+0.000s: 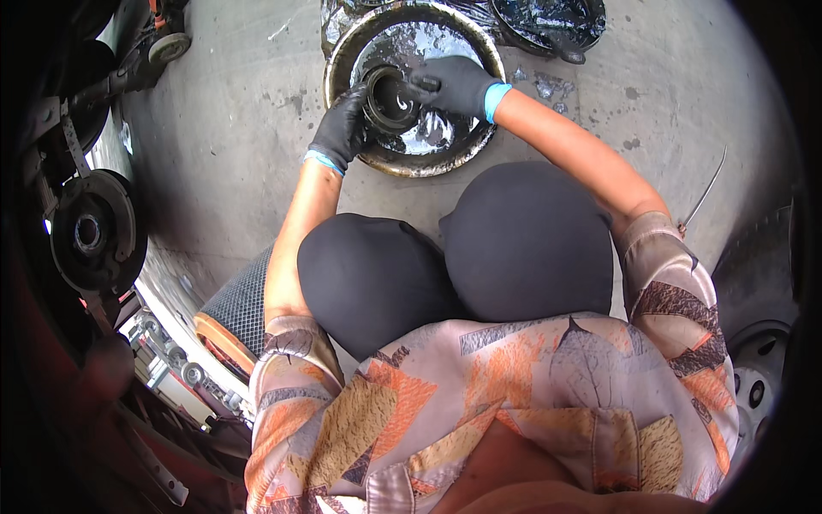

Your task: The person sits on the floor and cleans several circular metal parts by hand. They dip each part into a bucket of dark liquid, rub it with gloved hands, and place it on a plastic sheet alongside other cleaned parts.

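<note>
A dark, greasy ring-shaped metal part [390, 125] is held up over a round basin [420, 168]. My left hand [340, 125], in a black glove over a blue one, grips the ring's left side. At the ring's right edge is my right hand [453, 83], gloved the same way, with its fingers curled. Blur hides whether those fingers hold something or only touch the ring. Dark, shiny oily liquid [443, 132] covers the basin floor, and grime coats its rim.
Beyond the basin lie a second black pan [546, 48] and black plastic sheeting [337, 26]. Oil spots mark the concrete floor [225, 135]. On the left stand a wheel hub assembly [90, 234] and a cylindrical mesh filter [234, 305]. A wheel rim [758, 385] is at lower right.
</note>
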Demonstrator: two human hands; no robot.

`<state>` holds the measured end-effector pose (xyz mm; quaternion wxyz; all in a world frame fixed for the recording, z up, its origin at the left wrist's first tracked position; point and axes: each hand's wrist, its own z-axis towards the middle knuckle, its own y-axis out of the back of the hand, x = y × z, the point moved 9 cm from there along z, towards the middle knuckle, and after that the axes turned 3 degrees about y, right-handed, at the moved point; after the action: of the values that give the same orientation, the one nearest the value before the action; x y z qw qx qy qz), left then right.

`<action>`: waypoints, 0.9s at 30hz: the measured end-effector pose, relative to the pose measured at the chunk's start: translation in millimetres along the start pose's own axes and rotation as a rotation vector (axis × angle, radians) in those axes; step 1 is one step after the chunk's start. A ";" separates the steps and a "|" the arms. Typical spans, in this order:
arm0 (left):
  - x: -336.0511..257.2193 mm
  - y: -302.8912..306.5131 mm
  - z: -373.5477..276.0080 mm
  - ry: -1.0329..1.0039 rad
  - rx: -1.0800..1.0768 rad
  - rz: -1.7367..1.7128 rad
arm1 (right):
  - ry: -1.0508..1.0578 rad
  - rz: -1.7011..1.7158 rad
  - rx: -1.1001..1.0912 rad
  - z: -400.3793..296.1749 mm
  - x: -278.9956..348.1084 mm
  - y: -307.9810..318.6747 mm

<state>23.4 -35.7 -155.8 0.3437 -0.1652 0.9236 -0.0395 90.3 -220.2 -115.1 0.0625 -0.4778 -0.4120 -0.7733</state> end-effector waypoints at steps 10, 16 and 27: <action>-11.6 2.4 -3.4 -0.209 0.038 0.131 | -0.260 0.615 -0.212 23.2 -13.8 35.4; -34.3 14.5 -22.6 -0.261 0.049 -0.078 | -0.248 0.659 -0.196 0.9 -25.8 23.2; -43.4 23.4 -32.1 -0.377 -0.008 -0.127 | 0.049 0.422 -0.092 -24.4 45.3 8.5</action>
<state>26.8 -0.5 -108.7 0.5068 -0.2288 0.8307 -0.0256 53.4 -229.3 -79.4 0.2115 -0.5367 -0.2656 -0.7724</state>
